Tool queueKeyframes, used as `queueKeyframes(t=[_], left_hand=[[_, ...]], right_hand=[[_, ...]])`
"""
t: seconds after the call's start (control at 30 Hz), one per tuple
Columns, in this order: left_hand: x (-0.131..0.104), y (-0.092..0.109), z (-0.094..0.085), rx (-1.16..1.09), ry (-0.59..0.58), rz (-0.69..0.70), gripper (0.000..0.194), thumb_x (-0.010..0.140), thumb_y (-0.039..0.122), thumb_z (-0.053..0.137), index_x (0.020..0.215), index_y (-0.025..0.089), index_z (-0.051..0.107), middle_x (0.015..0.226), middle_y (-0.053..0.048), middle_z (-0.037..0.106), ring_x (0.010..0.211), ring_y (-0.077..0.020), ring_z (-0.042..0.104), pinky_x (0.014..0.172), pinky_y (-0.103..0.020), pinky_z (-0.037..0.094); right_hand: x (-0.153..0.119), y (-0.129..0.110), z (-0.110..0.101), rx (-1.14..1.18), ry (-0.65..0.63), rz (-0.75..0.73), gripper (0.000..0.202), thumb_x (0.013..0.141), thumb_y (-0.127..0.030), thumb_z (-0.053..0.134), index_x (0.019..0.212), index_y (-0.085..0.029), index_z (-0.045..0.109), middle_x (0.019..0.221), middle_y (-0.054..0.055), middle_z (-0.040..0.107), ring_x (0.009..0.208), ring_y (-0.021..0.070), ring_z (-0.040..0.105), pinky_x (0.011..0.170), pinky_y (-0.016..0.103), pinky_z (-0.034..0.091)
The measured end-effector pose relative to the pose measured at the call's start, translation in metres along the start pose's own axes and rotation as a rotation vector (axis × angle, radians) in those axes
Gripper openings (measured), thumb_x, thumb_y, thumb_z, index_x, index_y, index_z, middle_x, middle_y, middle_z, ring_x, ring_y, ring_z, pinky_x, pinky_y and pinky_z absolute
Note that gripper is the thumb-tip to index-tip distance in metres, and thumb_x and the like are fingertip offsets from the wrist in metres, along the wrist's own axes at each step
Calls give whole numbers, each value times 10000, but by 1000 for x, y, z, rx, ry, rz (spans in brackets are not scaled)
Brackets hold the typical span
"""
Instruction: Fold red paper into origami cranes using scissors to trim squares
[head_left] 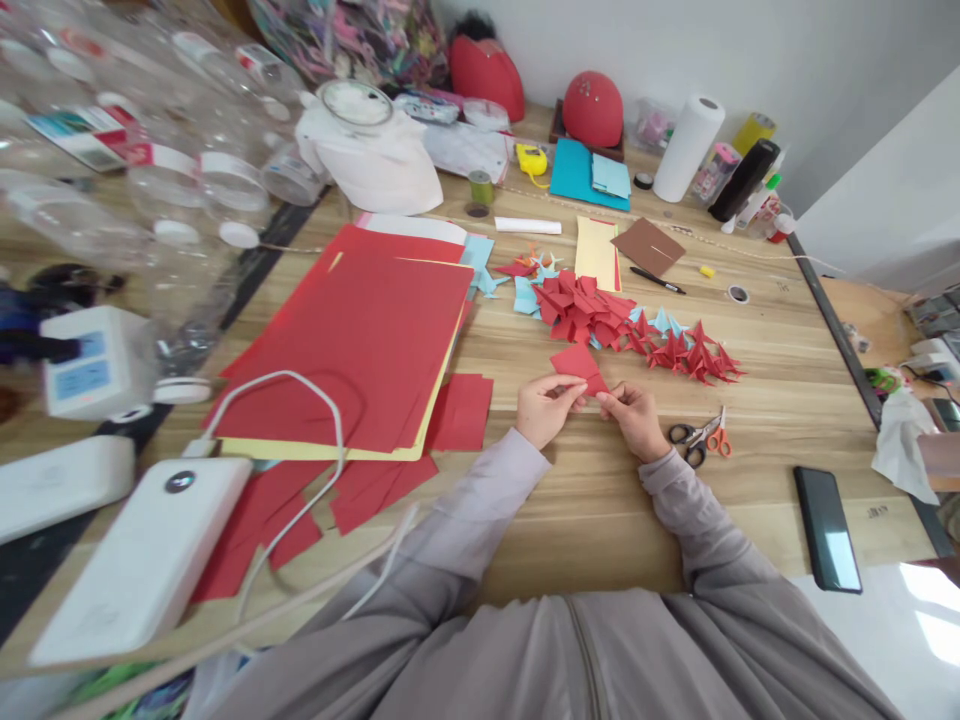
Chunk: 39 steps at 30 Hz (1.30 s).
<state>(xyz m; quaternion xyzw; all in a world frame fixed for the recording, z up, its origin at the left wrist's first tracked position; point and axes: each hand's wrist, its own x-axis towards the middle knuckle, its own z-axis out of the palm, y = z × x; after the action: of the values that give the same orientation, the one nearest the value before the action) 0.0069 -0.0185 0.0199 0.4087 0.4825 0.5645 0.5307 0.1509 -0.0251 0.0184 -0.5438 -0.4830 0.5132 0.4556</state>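
Note:
A small piece of red paper (579, 362) with a crease across it is held between my two hands, just above the wooden table. My left hand (549, 405) pinches its lower left edge between thumb and fingers. At the lower right corner, the thumb and fingers of my right hand (634, 418) are closed on the same paper. Beyond my hands lies a heap of folded red paper pieces (581, 308), with pointed red paper cranes (694, 352) to its right and some light blue ones among them. Black-handled and orange-handled scissors (703, 436) rest beside my right hand.
Large red sheets (352, 350) are stacked on the left, with cut red squares (461, 412) around them. A white power bank (142, 560) with a looping cable lies front left, near several clear bottles (232, 185). A phone (828, 528) sits at the right table edge.

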Motion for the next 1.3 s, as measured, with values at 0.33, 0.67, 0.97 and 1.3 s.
queueKeyframes(t=[0.33,0.67,0.97,1.3], left_hand=[[2,1,-2,-26,-10,-32,219,631,312,731,740,126,690,517,-18,639,442,-124,583,485,-253,499],[0,-1,0,-79,-131,-103,309,621,333,747,826,115,674,537,-8,637,483,-129,609,508,-252,517],[1,-5,-3,-2,-198,-116,413,611,270,746,982,112,658,529,6,621,474,-117,590,520,-242,505],[0,-5,1,26,-93,-87,423,583,195,731,995,129,668,519,38,569,443,-86,514,455,-209,431]], right_hand=[[-1,2,0,16,91,-8,428,635,-495,725,494,-190,460,413,-37,524,394,77,416,449,229,328],[0,-1,-2,25,-111,-38,325,684,-496,690,624,-190,603,592,1,635,557,130,556,599,273,460],[-2,-5,-3,10,-200,-32,337,710,-517,661,653,-188,617,625,20,646,604,141,571,622,282,465],[-1,-1,1,-57,-108,-48,417,667,-545,673,561,-198,468,488,-33,532,473,96,443,493,241,342]])
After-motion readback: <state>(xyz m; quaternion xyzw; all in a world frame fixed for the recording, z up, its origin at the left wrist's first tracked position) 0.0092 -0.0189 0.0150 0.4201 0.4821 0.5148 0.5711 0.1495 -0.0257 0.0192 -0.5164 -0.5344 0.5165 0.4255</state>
